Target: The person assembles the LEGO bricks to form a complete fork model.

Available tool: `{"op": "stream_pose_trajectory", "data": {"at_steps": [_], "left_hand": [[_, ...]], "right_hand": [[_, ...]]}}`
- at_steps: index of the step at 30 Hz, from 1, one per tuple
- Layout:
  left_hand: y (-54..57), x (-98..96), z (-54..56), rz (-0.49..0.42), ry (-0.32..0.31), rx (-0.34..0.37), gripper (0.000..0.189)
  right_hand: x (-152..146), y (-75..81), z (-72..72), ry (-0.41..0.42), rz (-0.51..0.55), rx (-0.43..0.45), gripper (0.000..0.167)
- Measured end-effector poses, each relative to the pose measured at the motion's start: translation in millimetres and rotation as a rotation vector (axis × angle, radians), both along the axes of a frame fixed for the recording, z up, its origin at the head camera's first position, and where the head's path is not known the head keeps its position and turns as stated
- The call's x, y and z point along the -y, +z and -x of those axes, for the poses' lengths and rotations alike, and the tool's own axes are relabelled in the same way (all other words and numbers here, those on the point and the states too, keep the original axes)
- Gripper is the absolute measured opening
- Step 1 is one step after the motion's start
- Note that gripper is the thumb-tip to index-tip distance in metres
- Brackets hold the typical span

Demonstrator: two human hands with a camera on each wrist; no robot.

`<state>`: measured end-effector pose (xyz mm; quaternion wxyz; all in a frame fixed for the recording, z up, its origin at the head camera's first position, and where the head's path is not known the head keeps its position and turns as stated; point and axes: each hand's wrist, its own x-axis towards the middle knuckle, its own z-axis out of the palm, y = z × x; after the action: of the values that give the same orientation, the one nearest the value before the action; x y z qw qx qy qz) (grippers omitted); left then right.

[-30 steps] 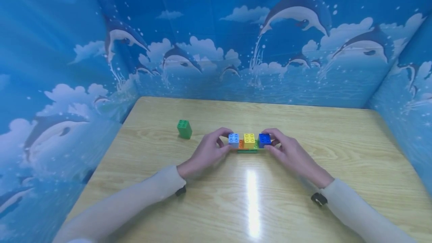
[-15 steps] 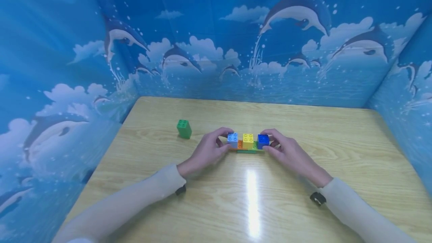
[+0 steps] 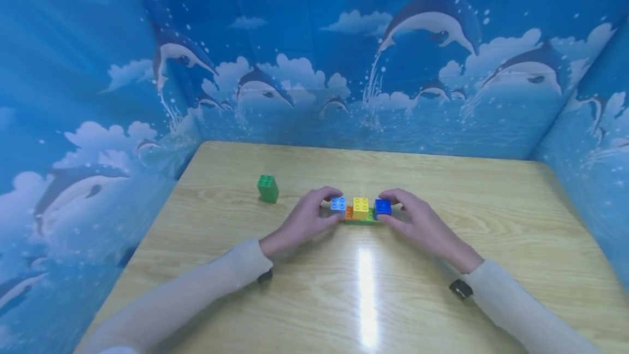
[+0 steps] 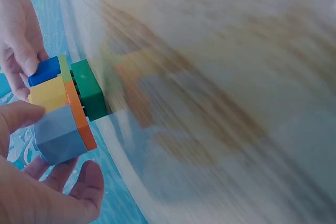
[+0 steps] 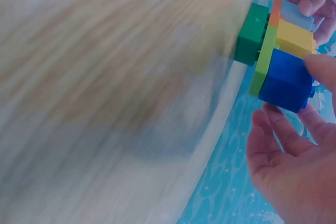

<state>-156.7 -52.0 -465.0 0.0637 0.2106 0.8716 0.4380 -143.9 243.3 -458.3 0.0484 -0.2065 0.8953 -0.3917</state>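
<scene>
In the head view, a row of toy building bricks stands mid-table: a light blue brick (image 3: 338,204), a yellow brick (image 3: 361,207) and a dark blue brick (image 3: 383,207). They sit on an orange plate (image 4: 80,116) and a lime green plate (image 5: 264,61) joined end to end. Under these plates is a green brick (image 4: 89,90), its studs partly showing in the gap. My left hand (image 3: 307,214) pinches the light blue brick between thumb and fingers. At the other end, my right hand (image 3: 425,225) pinches the dark blue brick the same way.
A taller green block (image 3: 268,189) stands upright on the wooden table (image 3: 236,288), left of my left hand. Behind and beside the table hangs a blue curtain (image 3: 304,26) printed with dolphins. A bright light reflection lies on the tabletop in front of the bricks.
The joined bricks have shifted very slightly left and toward me, with both hands moving along. The light blue and dark blue bricks stay in their grips; the separate green block has not moved.
</scene>
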Motion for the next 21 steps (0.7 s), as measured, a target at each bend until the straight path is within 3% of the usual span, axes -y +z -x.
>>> {"op": "stream_pose_trajectory", "data": {"at_steps": [3, 9, 21], "left_hand": [[1.4, -4.6, 1.3, -0.011, -0.019, 0.000, 0.052], [-0.2, -12.3, 3.4, -0.081, -0.017, 0.066, 0.048], [-0.8, -16.6, 7.9, -0.178, -0.026, 0.124, 0.034]], "right_hand": [[5, 1.9, 0.8, -0.004, 0.025, -0.009, 0.053], [16, 2.5, 0.9, -0.007, 0.097, -0.007, 0.048], [27, 0.3, 7.3, -0.013, 0.098, 0.024, 0.040]]}}
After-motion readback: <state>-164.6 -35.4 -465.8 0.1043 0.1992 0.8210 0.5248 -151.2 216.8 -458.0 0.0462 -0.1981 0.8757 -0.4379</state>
